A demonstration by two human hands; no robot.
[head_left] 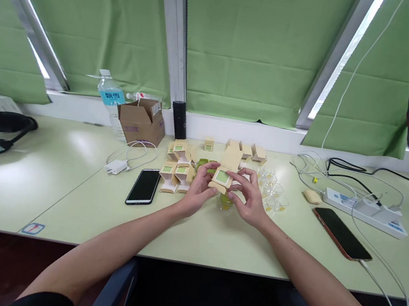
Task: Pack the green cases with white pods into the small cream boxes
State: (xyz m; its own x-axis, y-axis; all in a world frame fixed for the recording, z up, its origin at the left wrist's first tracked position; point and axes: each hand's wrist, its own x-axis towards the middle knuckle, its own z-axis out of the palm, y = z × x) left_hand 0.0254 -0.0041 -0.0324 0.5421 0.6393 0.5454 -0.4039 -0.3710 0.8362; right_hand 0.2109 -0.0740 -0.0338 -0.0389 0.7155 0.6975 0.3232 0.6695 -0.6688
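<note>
Pinching a small paper box (221, 177) from both sides, the left hand (200, 188) and the right hand (249, 198) are holding it above the table (97, 221).

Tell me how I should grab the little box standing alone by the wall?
Probably pinch the left and right sides of the little box, coming from above: gaps on both sides leave finger room, while the left hand and green pieces are in front.

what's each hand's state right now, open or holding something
Left hand: closed, holding the small cardboard box by its left side.
Right hand: closed, fingers on the same box's right side.
</note>
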